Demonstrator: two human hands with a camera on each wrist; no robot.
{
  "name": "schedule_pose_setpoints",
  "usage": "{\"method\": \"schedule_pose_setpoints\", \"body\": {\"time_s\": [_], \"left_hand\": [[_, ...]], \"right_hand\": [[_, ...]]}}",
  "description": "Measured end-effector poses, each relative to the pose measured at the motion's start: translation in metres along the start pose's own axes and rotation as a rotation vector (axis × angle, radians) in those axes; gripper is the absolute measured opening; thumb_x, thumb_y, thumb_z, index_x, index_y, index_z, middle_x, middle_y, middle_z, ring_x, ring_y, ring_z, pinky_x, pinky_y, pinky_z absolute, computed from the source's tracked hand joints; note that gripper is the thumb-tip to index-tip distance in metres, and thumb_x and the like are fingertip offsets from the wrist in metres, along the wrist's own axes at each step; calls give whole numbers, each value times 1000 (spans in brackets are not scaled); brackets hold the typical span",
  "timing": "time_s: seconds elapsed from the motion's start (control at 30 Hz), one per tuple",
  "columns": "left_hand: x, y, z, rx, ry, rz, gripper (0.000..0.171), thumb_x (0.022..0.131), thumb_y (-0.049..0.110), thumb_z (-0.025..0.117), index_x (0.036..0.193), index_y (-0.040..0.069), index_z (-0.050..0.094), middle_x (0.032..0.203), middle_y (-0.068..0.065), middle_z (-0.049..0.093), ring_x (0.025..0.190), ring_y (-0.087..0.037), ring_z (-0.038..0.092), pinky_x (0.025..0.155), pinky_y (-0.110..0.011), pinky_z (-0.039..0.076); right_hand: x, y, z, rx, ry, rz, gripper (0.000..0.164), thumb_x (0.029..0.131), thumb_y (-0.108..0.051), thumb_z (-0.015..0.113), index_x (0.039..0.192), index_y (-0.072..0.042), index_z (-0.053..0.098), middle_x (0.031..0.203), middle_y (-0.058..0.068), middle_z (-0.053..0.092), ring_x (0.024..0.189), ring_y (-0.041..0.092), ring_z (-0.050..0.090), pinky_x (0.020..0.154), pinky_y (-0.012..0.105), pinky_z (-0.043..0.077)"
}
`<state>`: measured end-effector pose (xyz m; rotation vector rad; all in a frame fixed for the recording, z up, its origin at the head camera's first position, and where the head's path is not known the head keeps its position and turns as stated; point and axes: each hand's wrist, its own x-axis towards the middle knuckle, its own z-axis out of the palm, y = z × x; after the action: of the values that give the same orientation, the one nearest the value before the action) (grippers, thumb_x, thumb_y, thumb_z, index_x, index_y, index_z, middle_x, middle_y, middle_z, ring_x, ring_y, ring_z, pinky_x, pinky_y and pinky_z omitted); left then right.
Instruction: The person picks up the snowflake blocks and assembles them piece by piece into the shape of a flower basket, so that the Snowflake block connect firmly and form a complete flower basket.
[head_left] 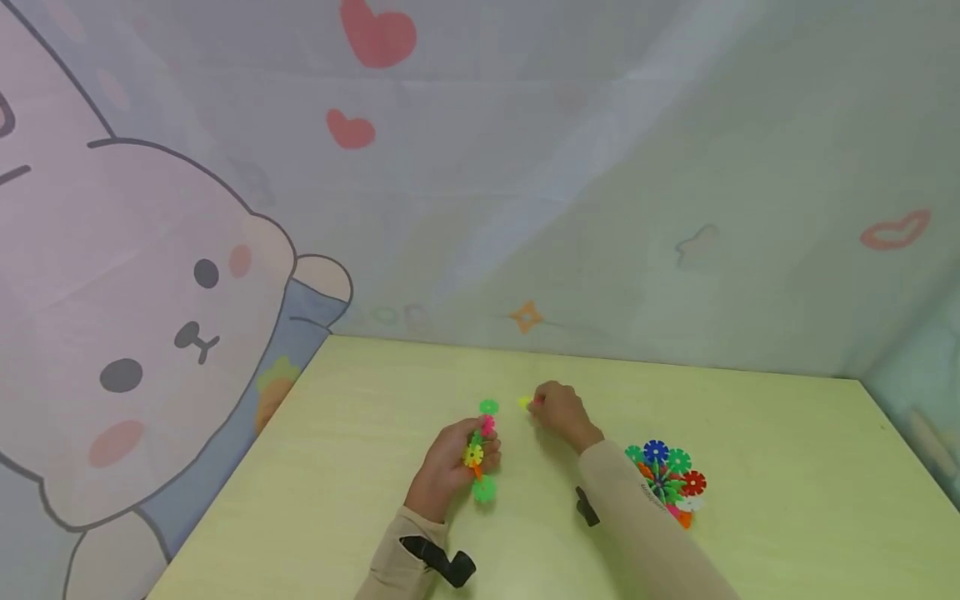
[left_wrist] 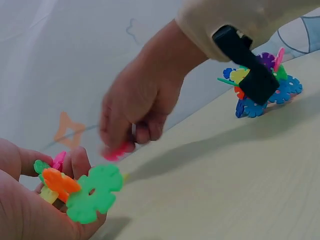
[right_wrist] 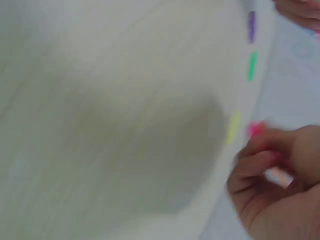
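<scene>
My left hand [head_left: 450,467] holds a small chain of joined plastic snowflake discs. In the left wrist view its green disc [left_wrist: 95,194] and orange disc [left_wrist: 60,184] face the camera, with yellow and pink ones partly behind. Out over the table, my right hand [head_left: 562,412] pinches a pink snowflake disc [left_wrist: 117,151] between thumb and fingers; it is blurred. Close by the right fingertips lies a yellow disc [head_left: 524,402]. A loose green disc [head_left: 489,407] rests on the table just beyond the left hand.
A cluster of joined multicoloured discs [head_left: 660,479] stands on the table beside the right forearm. In the right wrist view a purple disc [right_wrist: 251,27] lies in line with the green and yellow ones. A printed cloth [head_left: 600,208] hangs behind the table's far edge.
</scene>
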<state>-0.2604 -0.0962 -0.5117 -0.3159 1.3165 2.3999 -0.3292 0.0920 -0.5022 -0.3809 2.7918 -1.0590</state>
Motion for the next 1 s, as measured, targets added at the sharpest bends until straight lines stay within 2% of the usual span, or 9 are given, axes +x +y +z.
{"method": "schedule_pose_setpoints", "body": {"time_s": [0.07,0.17,0.23,0.3,0.57,0.77,0.87,1.0], "left_hand": [[-1,2,1,10,20,3,17,104,17,45,93,4,48,74,-1,55,65,-10,53,61,-21,51],[-2,5,1,25,13,15,16,105,16,43,98,2,47,72,-1,53,62,-10,49,61,-19,47],[-2,7,2,45,-3,26,17,105,16,41,99,2,46,69,0,51,59,-10,45,60,-19,44],[-2,7,1,56,-2,37,18,106,17,39,100,2,48,66,1,52,56,-9,44,58,-19,42],[-1,7,3,72,64,53,20,106,16,40,102,0,51,66,1,59,56,-8,55,57,-17,50],[1,6,1,85,141,69,19,103,13,43,99,-2,53,65,-1,59,57,-9,55,59,-19,52],[1,3,-2,81,155,63,20,104,12,41,99,-2,54,65,0,58,57,-8,55,58,-20,52],[-1,3,-5,72,150,63,22,105,12,40,100,-2,56,68,0,61,57,-7,57,60,-21,54]], "right_hand": [[-3,-9,-4,79,-56,-126,25,97,-14,62,74,-6,57,60,2,51,54,12,41,51,24,34],[-9,-22,-10,178,-204,-279,18,102,-12,55,90,-2,63,61,1,51,53,11,44,52,24,37],[-12,-28,-12,210,-272,-326,17,102,-9,52,98,0,65,63,0,51,53,11,45,52,24,38],[-14,-30,-11,237,-302,-340,17,103,-7,51,104,1,66,65,0,52,54,10,47,52,23,41],[-17,-29,-5,255,-276,-388,17,103,-7,52,100,0,67,67,4,57,57,10,50,55,22,45],[-18,-34,5,173,-210,-407,18,102,-5,52,102,-5,71,69,8,61,59,9,52,57,21,46],[-20,-33,13,144,-178,-420,17,101,-5,54,102,-5,71,68,5,62,58,8,52,57,20,46],[-22,-32,21,168,-145,-450,17,101,-6,55,100,-4,72,70,6,64,59,5,53,57,18,47]]}}
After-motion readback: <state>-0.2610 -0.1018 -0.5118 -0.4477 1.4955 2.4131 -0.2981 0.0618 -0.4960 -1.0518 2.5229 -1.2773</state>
